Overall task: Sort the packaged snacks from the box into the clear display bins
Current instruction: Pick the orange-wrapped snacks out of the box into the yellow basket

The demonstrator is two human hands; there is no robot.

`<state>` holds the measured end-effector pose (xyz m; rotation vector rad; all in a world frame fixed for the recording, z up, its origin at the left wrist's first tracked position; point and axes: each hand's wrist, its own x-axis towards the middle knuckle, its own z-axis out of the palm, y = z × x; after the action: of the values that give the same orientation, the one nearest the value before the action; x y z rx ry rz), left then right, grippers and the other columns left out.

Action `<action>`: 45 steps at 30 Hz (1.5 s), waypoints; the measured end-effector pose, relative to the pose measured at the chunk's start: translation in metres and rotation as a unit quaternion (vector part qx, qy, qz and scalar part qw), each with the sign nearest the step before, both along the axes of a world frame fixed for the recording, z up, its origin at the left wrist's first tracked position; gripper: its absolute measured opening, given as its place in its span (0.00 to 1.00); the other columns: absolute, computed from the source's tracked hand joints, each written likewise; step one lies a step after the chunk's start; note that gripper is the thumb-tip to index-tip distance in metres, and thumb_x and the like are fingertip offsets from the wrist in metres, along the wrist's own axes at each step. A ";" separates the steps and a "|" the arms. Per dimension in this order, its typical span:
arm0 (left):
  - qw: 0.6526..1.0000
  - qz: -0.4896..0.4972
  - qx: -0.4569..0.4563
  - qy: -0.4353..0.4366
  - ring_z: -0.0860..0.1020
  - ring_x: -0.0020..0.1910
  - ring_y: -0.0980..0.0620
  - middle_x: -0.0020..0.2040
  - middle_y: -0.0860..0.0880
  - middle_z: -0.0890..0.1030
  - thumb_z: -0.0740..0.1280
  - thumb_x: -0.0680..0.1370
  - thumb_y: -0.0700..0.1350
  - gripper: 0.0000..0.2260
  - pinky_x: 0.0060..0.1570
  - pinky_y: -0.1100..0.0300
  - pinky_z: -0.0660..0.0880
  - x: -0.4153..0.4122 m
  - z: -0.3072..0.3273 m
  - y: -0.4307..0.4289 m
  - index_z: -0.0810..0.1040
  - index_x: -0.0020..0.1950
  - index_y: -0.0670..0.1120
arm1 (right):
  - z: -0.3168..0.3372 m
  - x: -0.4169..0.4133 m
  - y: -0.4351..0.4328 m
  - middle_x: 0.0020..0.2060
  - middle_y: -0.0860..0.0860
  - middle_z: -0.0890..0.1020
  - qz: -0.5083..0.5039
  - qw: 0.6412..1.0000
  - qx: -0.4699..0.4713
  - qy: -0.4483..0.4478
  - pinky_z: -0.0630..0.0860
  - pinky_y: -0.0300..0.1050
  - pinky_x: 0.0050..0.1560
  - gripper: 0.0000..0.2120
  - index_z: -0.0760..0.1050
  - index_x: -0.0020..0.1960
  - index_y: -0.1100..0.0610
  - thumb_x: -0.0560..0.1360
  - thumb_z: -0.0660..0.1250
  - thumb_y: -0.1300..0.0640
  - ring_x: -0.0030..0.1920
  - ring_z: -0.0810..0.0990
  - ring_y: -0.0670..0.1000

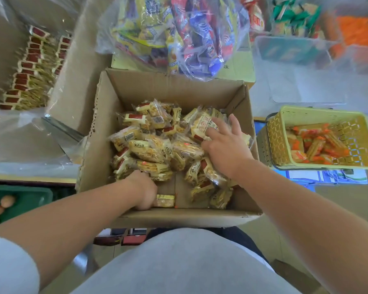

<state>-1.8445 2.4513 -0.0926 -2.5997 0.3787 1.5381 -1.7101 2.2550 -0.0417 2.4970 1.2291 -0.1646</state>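
Here, hands (145,190) (224,145) on snacks (151,150) (right splayed)

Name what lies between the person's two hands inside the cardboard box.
In the head view, piled snack packets lie between the left hand and right hand, with a bare strip of box floor nearer the left.

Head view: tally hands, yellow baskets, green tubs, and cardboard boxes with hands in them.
Hands: 2 (left hand, right hand)
Yellow basket: 1
Green tub: 1
Cardboard box with hands inside: 1
Total: 5
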 end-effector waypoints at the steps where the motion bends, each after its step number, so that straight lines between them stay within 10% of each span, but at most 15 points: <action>1: 1.000 0.020 -0.008 0.012 0.77 0.62 0.43 0.65 0.44 0.80 0.58 0.84 0.55 0.19 0.58 0.50 0.74 -0.003 -0.002 0.005 0.78 0.67 0.47 | -0.002 -0.003 0.000 0.64 0.54 0.77 0.003 1.000 0.001 0.009 0.40 0.73 0.73 0.15 0.82 0.56 0.46 0.70 0.71 0.56 0.77 0.59 0.64; 7: 0.991 0.119 -0.050 0.046 0.80 0.55 0.45 0.59 0.46 0.81 0.61 0.82 0.61 0.22 0.55 0.52 0.77 -0.007 -0.020 0.015 0.78 0.66 0.47 | -0.005 -0.016 -0.004 0.67 0.53 0.74 0.006 0.997 0.048 0.065 0.56 0.68 0.74 0.17 0.78 0.62 0.47 0.74 0.68 0.50 0.75 0.62 0.61; 21: 0.960 0.221 -0.170 -0.013 0.73 0.41 0.55 0.46 0.54 0.75 0.69 0.80 0.54 0.10 0.37 0.57 0.67 -0.007 0.028 0.038 0.70 0.56 0.55 | 0.009 -0.045 -0.011 0.68 0.47 0.75 -0.036 0.979 0.167 0.114 0.53 0.62 0.76 0.20 0.76 0.66 0.43 0.77 0.64 0.38 0.76 0.62 0.55; 28: 0.821 0.419 -0.360 -0.146 0.76 0.37 0.53 0.45 0.48 0.81 0.72 0.79 0.49 0.07 0.39 0.48 0.74 -0.036 0.077 0.056 0.75 0.52 0.60 | 0.025 -0.083 0.037 0.58 0.44 0.79 -0.045 0.886 0.286 0.362 0.75 0.41 0.53 0.24 0.72 0.70 0.45 0.77 0.66 0.38 0.55 0.76 0.43; 35: 0.586 0.607 -0.470 -0.257 0.85 0.47 0.55 0.50 0.53 0.86 0.74 0.78 0.46 0.13 0.49 0.56 0.80 -0.029 0.079 0.019 0.76 0.54 0.64 | 0.038 -0.062 0.028 0.42 0.41 0.80 -0.106 0.859 0.340 0.367 0.71 0.36 0.38 0.15 0.77 0.64 0.48 0.79 0.68 0.46 0.39 0.78 0.41; 41: 0.722 0.487 -0.405 -0.279 0.76 0.58 0.61 0.63 0.62 0.74 0.71 0.77 0.59 0.18 0.55 0.58 0.74 0.018 0.070 -0.062 0.72 0.66 0.65 | 0.054 -0.025 -0.064 0.47 0.36 0.81 -0.221 0.801 0.459 0.315 0.74 0.29 0.40 0.13 0.73 0.57 0.36 0.74 0.69 0.38 0.44 0.81 0.39; 45: 0.779 0.375 -0.366 -0.344 0.62 0.76 0.52 0.77 0.56 0.64 0.70 0.77 0.61 0.29 0.73 0.53 0.62 0.059 0.070 -0.130 0.67 0.76 0.59 | 0.045 0.002 -0.144 0.43 0.45 0.82 -0.354 0.710 0.546 0.268 0.82 0.55 0.41 0.21 0.72 0.55 0.38 0.69 0.72 0.31 0.38 0.83 0.51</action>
<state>-1.7859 2.3213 -0.0221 -3.9905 -0.2431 0.3196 -1.7080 2.1107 0.0033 4.1283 0.3586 -0.4934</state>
